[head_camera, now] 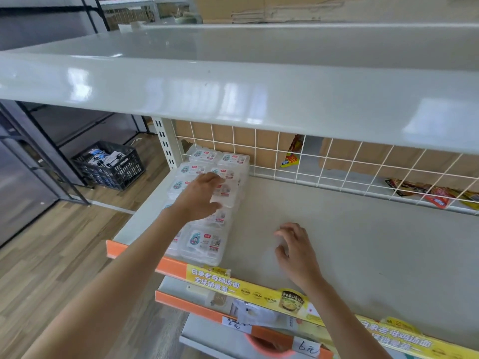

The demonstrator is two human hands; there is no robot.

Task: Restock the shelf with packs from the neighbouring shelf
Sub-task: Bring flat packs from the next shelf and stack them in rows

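Several clear plastic packs (203,242) with white labels lie in two rows at the left end of the grey middle shelf (350,242). My left hand (201,195) reaches over the rows and grips one pack (225,194) near the middle of the right row, thumb under its edge. My right hand (295,248) hovers over the bare shelf to the right of the packs, fingers loosely curled and holding nothing.
A white wire grid (324,161) backs the shelf; snack bags (293,154) lie behind it. A glossy upper shelf (233,86) overhangs. An orange and yellow price strip (259,288) runs along the front edge. A black crate (111,167) stands on the wooden floor at left.
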